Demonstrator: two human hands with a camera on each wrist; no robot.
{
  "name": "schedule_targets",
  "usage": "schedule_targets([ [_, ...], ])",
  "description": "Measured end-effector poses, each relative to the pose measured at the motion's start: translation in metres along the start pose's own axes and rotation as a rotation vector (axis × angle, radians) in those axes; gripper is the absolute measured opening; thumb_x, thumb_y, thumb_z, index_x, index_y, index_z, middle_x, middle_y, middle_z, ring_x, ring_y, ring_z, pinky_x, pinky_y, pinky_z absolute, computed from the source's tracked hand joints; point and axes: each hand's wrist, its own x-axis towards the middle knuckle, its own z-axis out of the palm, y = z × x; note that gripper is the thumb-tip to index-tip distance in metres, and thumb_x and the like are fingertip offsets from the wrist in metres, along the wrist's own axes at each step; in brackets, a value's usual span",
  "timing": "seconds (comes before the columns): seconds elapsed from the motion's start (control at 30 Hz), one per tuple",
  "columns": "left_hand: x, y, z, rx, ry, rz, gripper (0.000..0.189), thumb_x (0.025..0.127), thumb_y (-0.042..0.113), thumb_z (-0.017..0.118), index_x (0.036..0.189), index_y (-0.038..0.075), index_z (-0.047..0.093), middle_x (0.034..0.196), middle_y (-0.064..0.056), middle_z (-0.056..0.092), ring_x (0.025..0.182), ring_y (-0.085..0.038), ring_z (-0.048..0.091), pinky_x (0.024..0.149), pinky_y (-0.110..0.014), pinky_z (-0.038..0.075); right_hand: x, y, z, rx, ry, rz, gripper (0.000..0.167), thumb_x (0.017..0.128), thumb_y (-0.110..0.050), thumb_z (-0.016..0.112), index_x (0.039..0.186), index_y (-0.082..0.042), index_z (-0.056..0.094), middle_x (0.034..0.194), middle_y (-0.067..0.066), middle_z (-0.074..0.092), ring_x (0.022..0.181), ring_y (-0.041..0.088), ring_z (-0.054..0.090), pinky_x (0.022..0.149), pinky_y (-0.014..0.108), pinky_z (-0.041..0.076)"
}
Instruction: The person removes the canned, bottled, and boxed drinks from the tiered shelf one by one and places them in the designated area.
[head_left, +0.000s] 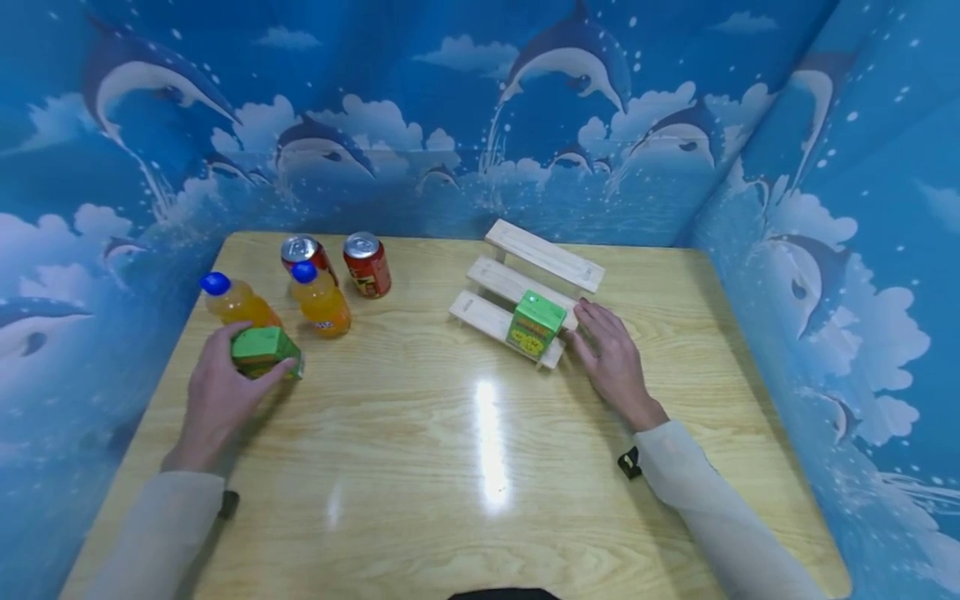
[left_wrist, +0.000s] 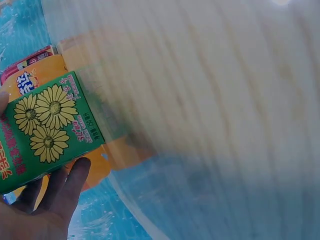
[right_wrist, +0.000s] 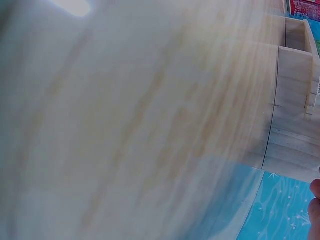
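Note:
At the left of the table, my left hand [head_left: 213,404] grips a green drink carton [head_left: 260,348], thumb on one side and fingers on the other. The left wrist view shows yellow flowers on the face of this carton [left_wrist: 47,127]. My right hand [head_left: 615,362] has its fingers extended at the right end of a three-step wooden rack [head_left: 504,282]. Another green carton [head_left: 537,320] stands upright on the lowest step, just left of that hand. In the right wrist view the side of the rack [right_wrist: 290,120] shows, with only fingertips [right_wrist: 315,205] at the edge.
Two orange drink bottles with blue caps, one nearer the middle [head_left: 324,304] and one farther left [head_left: 243,302], stand behind the held carton. Two red cans, a right one [head_left: 369,271] and a left one [head_left: 303,250], stand farther back. A dolphin-print curtain [head_left: 420,100] borders the table [head_left: 390,467].

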Motion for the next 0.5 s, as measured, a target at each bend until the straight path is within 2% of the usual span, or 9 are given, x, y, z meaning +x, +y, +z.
schedule_targets([
  [0.27, -0.003, 0.006, -0.003, 0.034, 0.102, 0.106, 0.084, 0.097, 0.048, 0.081, 0.16, 0.005, 0.045, 0.159, -0.03, 0.042, 0.14, -0.052, 0.042, 0.114, -0.078, 0.039, -0.001, 0.0, 0.0, -0.01, 0.0, 0.005, 0.048, 0.102, -0.012, 0.077, 0.145, 0.002, 0.065, 0.155, 0.02, 0.062, 0.146, 0.042, 0.057, 0.124, 0.058, 0.045],
  [0.5, -0.003, 0.014, -0.007, 0.085, 0.147, 0.132, 0.077, 0.098, 0.045, 0.08, 0.155, 0.003, 0.05, 0.158, -0.029, 0.045, 0.141, -0.049, 0.041, 0.115, -0.076, 0.039, -0.001, 0.0, 0.0, -0.004, 0.007, -0.004, 0.048, 0.101, -0.011, 0.078, 0.146, 0.002, 0.065, 0.155, 0.021, 0.062, 0.145, 0.042, 0.058, 0.124, 0.058, 0.045],
])
